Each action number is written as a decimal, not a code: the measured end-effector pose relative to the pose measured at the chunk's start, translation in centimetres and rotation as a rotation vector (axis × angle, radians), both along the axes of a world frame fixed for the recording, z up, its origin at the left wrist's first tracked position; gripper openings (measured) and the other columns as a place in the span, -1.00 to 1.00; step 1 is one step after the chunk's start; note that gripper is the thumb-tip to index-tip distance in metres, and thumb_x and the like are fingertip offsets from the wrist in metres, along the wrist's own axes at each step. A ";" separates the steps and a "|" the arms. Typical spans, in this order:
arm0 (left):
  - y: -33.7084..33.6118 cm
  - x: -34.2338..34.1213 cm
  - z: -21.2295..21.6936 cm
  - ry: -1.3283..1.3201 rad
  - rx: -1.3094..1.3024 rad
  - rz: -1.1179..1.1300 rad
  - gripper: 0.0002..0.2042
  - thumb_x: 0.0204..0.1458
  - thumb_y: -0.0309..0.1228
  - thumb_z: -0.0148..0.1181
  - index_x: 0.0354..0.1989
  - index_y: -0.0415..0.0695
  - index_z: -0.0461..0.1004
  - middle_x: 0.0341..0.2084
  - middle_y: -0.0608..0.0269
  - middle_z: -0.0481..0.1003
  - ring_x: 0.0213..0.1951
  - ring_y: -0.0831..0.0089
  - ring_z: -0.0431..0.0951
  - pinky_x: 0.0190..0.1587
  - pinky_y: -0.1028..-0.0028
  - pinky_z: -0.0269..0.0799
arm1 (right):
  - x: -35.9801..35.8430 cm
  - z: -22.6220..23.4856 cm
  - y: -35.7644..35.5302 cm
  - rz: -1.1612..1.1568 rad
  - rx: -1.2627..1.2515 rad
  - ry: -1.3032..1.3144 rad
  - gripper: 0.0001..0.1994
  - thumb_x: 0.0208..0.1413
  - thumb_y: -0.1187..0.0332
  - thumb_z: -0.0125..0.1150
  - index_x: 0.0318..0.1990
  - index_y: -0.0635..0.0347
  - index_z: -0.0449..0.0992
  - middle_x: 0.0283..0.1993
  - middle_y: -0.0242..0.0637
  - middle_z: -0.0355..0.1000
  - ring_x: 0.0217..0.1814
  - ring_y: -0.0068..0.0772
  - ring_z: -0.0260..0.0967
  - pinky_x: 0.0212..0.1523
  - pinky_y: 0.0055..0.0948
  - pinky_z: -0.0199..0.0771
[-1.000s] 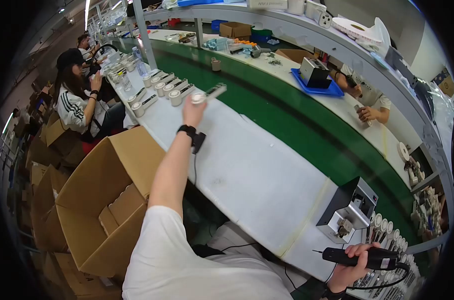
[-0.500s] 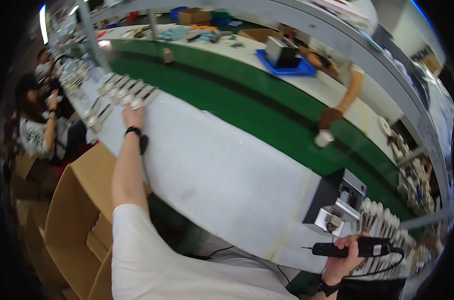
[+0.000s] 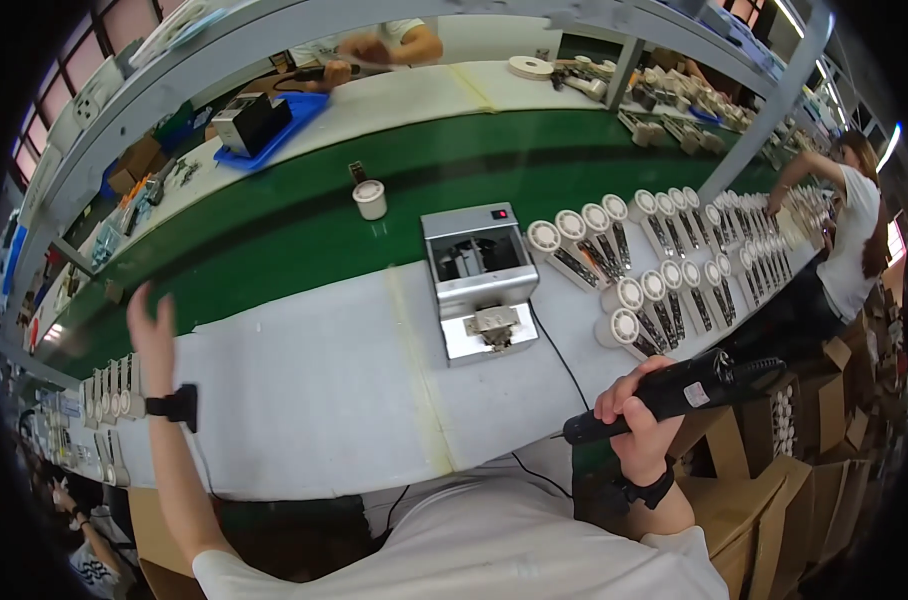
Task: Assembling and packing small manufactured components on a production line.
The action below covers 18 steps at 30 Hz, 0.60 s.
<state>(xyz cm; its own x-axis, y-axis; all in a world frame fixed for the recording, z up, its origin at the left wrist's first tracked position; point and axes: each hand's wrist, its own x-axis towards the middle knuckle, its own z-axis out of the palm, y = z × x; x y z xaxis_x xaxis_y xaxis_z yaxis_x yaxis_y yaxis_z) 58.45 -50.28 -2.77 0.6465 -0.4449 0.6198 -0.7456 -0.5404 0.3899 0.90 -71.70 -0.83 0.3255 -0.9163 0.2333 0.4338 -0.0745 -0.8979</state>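
- Hands well apart.
- Left hand: fingers spread, slightly blurred, at left end of worktop; height above it can't be told.
- Right hand: wrapped round black driver, bit end pointing left, toward left hand's side.
- Left row of white units: just left of left hand.
- Silver machine: between hands, beyond right hand, red switch on top.
- Right rows of white units: beyond right hand and running off to its right.
- Single unit: on green belt, beyond both hands.
- Cartons: right of right hand, lower down.
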 end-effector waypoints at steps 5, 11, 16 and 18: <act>-18.8 -32.2 6.4 0.264 0.354 -1.188 -0.52 -0.05 -0.42 0.31 0.09 -0.19 0.39 0.03 0.01 0.44 0.08 0.12 0.44 0.11 0.30 0.38 | -4.9 -1.0 -0.6 -0.097 0.019 -0.010 -0.62 -0.03 0.54 0.10 -0.02 0.17 0.21 -0.49 -0.29 0.25 -0.55 -0.41 0.23 -0.45 -0.34 0.39; -30.2 -46.8 -4.7 0.167 0.428 -1.289 -0.40 -0.08 -0.31 0.35 0.10 -0.34 0.29 0.00 -0.15 0.40 0.09 -0.01 0.39 0.18 0.22 0.31 | -9.7 -0.9 0.4 -0.181 0.089 -0.086 -0.63 -0.06 0.56 0.04 -0.03 0.22 0.22 -0.51 -0.27 0.27 -0.58 -0.43 0.23 -0.48 -0.36 0.39; -32.2 -48.8 -6.7 0.427 0.430 -1.135 -0.39 -0.14 -0.32 0.38 0.08 -0.32 0.30 -0.02 -0.14 0.41 0.08 -0.01 0.40 0.15 0.25 0.33 | -11.9 -0.5 0.6 -0.260 0.146 -0.078 -0.63 -0.06 0.54 0.05 -0.03 0.24 0.22 -0.53 -0.27 0.28 -0.60 -0.44 0.23 -0.49 -0.37 0.39; -31.6 -49.0 -6.1 0.419 0.447 -1.152 -0.40 -0.14 -0.32 0.39 0.07 -0.31 0.31 -0.02 -0.13 0.41 0.07 -0.01 0.41 0.14 0.25 0.34 | -11.7 0.2 0.2 -0.253 0.147 -0.105 -0.63 -0.06 0.54 0.06 -0.03 0.25 0.22 -0.53 -0.27 0.28 -0.60 -0.44 0.23 -0.50 -0.37 0.39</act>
